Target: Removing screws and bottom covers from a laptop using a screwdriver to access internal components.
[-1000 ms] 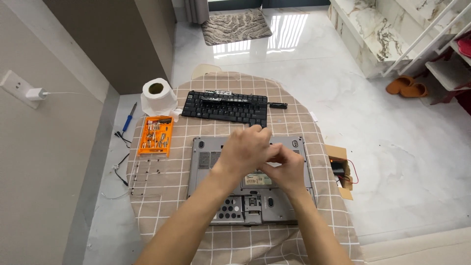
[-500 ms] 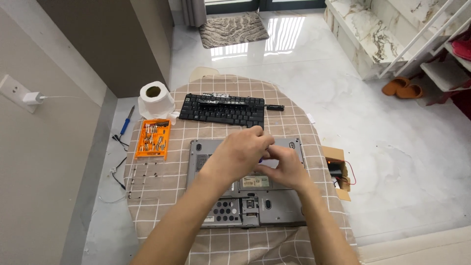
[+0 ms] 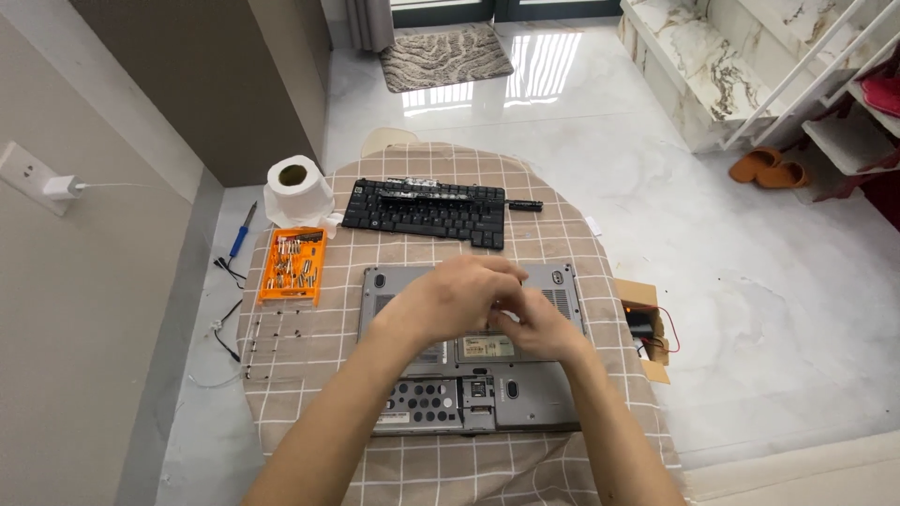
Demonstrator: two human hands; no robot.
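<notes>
My left hand (image 3: 450,298) and right hand (image 3: 539,328) meet over the upturned grey laptop base (image 3: 534,398) mid-table; fingers curled narrow, pinching something too small to tell | detached black keyboard (image 3: 422,211) beyond | orange screw tray (image 3: 292,265) left

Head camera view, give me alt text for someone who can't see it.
Two bare hands, the left hand and right hand, meet over an upturned grey laptop base on a round table with a checked cloth. Behind lie a detached black keyboard, an orange bit case and a paper roll; whether the fingers hold anything is hidden.
</notes>
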